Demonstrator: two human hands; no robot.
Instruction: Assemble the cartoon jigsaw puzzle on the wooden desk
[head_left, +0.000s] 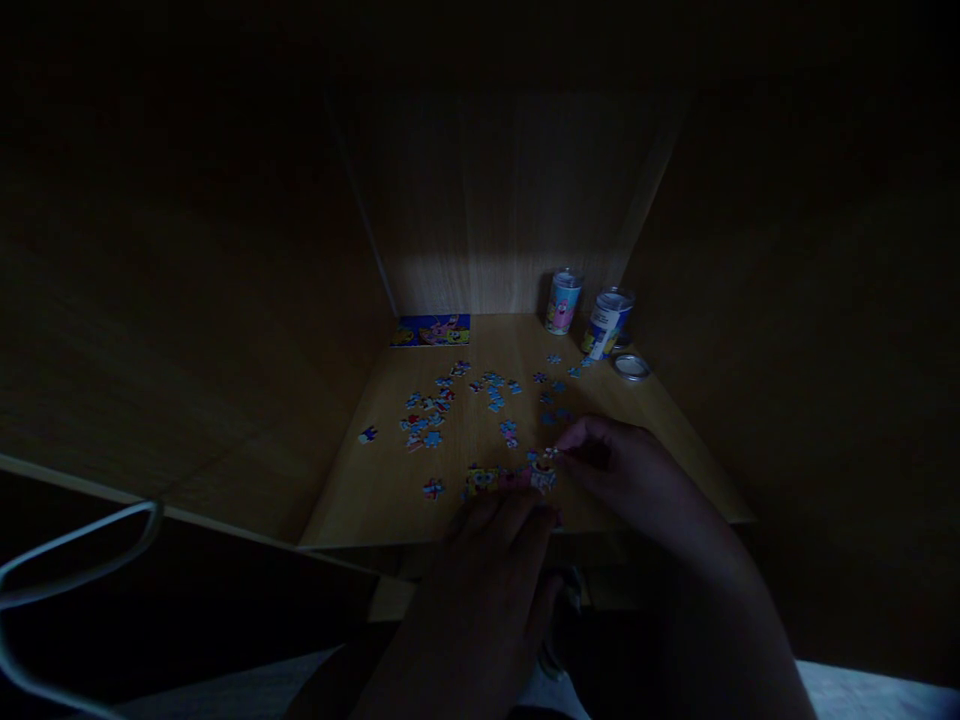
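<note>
Yellow-pink puzzle (visible strip left-to-right)

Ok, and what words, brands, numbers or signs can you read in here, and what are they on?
None can be read.
Nearer can: what looks like print, too small and dark to read.
Farther can, picture card and puzzle pieces: cartoon colors, no lettering I can make out.

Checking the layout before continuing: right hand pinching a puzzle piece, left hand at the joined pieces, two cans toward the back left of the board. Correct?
Not quite: the head view shows the two cans toward the back right of the board. The right hand does pinch a puzzle piece, and the left hand is at the joined pieces.
</note>
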